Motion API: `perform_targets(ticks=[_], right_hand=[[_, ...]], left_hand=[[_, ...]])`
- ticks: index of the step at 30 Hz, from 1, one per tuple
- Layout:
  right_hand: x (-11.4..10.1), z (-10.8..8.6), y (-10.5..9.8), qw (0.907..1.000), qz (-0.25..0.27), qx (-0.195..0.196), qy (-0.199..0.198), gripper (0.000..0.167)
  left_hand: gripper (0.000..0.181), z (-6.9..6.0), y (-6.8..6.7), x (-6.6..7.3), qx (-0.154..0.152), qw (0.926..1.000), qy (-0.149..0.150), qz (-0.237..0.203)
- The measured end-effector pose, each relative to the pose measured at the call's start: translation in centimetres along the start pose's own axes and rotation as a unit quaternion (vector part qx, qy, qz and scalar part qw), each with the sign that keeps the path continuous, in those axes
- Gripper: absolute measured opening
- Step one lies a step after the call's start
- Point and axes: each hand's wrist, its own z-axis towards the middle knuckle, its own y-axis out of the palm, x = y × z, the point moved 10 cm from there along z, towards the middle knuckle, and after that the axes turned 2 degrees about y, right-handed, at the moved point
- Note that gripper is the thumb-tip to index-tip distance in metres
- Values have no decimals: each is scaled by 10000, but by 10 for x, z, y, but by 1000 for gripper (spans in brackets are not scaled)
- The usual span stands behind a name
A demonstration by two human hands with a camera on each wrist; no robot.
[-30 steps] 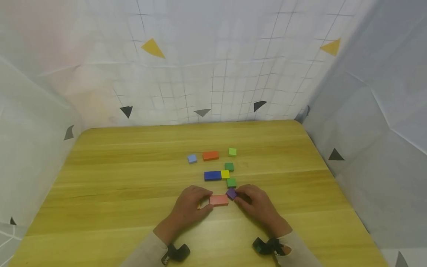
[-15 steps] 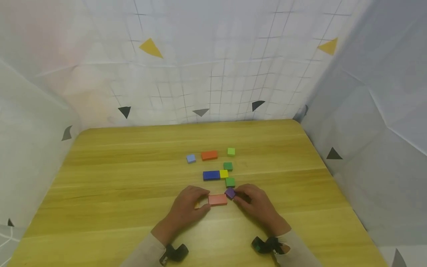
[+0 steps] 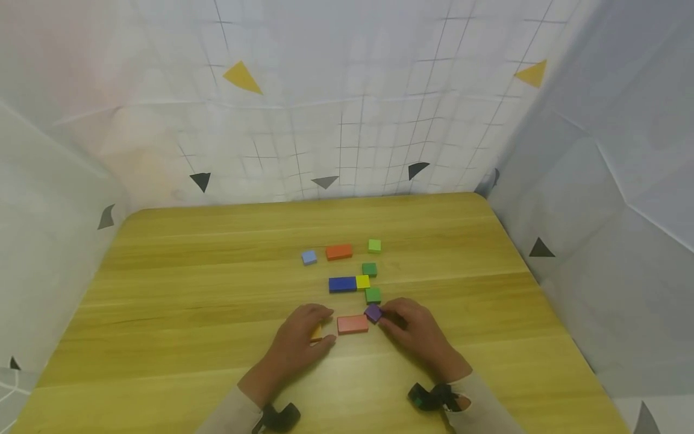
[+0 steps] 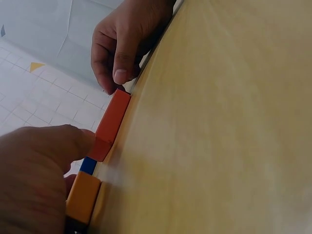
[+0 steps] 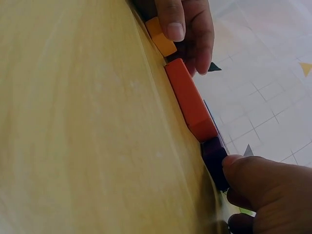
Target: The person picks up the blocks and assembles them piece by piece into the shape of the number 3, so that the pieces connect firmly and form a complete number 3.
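Observation:
The left hand [image 3: 295,340] rests on the table with thumb and fingers apart around an orange block [image 3: 316,333], partly hidden by the hand; the pink block [image 3: 352,324] lies just beyond its fingertips. With thumb and fingertips the right hand [image 3: 420,331] pinches the purple block [image 3: 373,313], which sits turned at an angle by the pink block's right end. In the left wrist view the orange block [image 4: 84,197] stands beside the left hand [image 4: 34,175]. The right wrist view has the right thumb against the dark purple block [image 5: 214,163].
Behind the hands lie a dark blue block [image 3: 342,284] touching a yellow one [image 3: 362,281], green blocks [image 3: 369,269] [image 3: 373,295], a light blue block [image 3: 309,258], a red-orange block [image 3: 338,252] and a lime block [image 3: 375,246]. Patterned cloth [image 3: 303,108] hangs behind the table.
The left hand has moved left, off the pink block's left end, and more of the orange block shows. The right hand stays at the purple block.

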Motion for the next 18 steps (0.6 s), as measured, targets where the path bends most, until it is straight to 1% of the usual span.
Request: perform_targets(ticks=[5, 12, 18], right_hand=[[0, 0, -1, 10000, 34, 54, -19, 24], [1, 0, 0, 9999, 62, 102, -41, 24], [1, 1, 0, 9999, 91, 30, 32, 23]], left_hand=[[46, -1, 1, -4, -102, 9997, -219, -52], [46, -2, -2, -2, -27, 9998, -175, -9], [46, -6, -5, -4, -15, 9996, -265, -6]])
